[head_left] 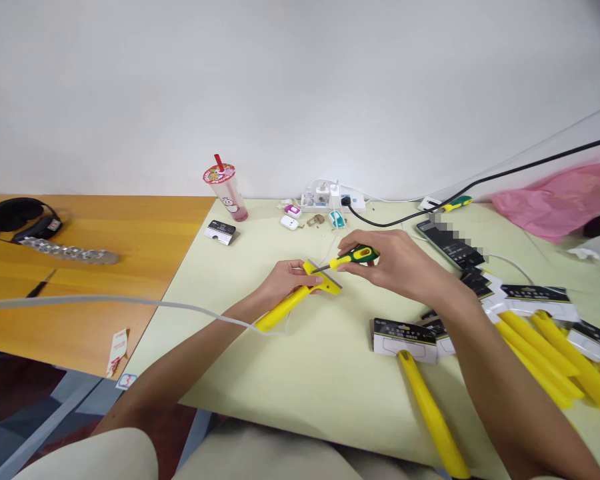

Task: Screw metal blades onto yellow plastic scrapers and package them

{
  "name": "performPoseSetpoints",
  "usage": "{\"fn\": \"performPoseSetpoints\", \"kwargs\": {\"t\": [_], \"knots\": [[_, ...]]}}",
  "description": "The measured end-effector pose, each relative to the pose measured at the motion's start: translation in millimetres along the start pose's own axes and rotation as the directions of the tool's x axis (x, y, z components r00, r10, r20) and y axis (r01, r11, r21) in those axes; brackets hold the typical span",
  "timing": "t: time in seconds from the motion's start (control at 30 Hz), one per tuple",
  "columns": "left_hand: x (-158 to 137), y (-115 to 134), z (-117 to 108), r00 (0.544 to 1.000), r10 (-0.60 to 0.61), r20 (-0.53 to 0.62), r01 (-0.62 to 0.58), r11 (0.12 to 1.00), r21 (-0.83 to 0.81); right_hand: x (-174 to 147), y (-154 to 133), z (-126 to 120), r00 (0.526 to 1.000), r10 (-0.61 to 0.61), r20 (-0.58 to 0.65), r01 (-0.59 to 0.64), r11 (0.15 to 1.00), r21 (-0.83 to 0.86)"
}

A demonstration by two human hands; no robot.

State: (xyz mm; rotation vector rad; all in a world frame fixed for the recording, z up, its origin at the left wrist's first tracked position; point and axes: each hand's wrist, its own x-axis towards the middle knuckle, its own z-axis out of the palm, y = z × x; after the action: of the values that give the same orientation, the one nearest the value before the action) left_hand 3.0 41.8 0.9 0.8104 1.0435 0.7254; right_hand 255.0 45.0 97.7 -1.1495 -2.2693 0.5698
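My left hand (286, 280) is closed around the head end of a yellow scraper (283, 312), whose handle slants down to the left above the table. A thin grey blade edge shows along the scraper's wide head. In my right hand (387, 257) is a screwdriver (353, 257) with a green and yellow handle, gripped between thumb and fingers. Its metal shaft points left, and the tip meets or lies just over the scraper head; I cannot tell if it sits in a screw.
Carded yellow scrapers (540, 347) lie piled at the right, with another scraper (430, 407) nearer me. A phone (450, 243), power strip (330, 199), drink cup (230, 193) and small black-and-white card (221, 232) are farther back. A grey cable (180, 304) crosses the left side.
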Motion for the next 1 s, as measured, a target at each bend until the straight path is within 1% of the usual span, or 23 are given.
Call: {"fn": "performPoseSetpoints", "kwargs": {"t": [0.23, 0.4, 0.5, 0.6, 0.67, 0.73, 0.8, 0.87, 0.93, 1.0], "knots": [[-1.9, 1.4, 2.4, 0.999, 0.004, 0.040, -0.006, 0.999, 0.043, -4.5, 0.3, -1.2, 1.000, -0.017, 0.011, 0.018, 0.998, -0.066], [3.5, -2.7, 1.7, 0.999, 0.021, 0.041, -0.025, 0.992, 0.120, -8.6, -12.4, 3.2, 0.997, -0.075, 0.016, 0.076, 0.993, -0.089], [3.5, -1.0, 5.7, 1.000, 0.015, 0.006, -0.016, 0.993, 0.120, -9.2, -23.8, 8.3, 0.992, -0.122, 0.043, 0.128, 0.967, -0.218], [2.1, 3.1, 10.3, 0.999, 0.026, -0.029, -0.023, 0.995, 0.100, -7.8, -30.6, 13.4, 0.981, -0.173, 0.085, 0.193, 0.896, -0.400], [1.5, 4.8, 12.0, 0.998, 0.039, -0.048, -0.035, 0.995, 0.095, -7.4, -31.6, 15.3, 0.976, -0.187, 0.110, 0.216, 0.867, -0.449], [1.4, 5.0, 12.5, 0.997, 0.048, -0.063, -0.041, 0.994, 0.098, -8.2, -30.5, 15.4, 0.971, -0.209, 0.117, 0.238, 0.897, -0.372], [1.4, 4.2, 12.6, 0.996, 0.053, -0.075, -0.046, 0.994, 0.096, -9.6, -28.5, 13.9, 0.965, -0.224, 0.137, 0.247, 0.950, -0.190], [1.1, 3.5, 12.8, 0.995, 0.058, -0.083, -0.050, 0.994, 0.098, -10.3, -26.6, 11.8, 0.964, -0.208, 0.164, 0.214, 0.977, -0.021], [0.8, 3.3, 13.5, 0.993, 0.065, -0.097, -0.056, 0.994, 0.093, -9.6, -25.7, 10.5, 0.972, -0.171, 0.161, 0.166, 0.985, 0.043], [0.7, 3.0, 14.6, 0.991, 0.070, -0.112, -0.059, 0.994, 0.094, -7.9, -25.4, 11.0, 0.980, -0.155, 0.128, 0.152, 0.988, 0.034]]}}
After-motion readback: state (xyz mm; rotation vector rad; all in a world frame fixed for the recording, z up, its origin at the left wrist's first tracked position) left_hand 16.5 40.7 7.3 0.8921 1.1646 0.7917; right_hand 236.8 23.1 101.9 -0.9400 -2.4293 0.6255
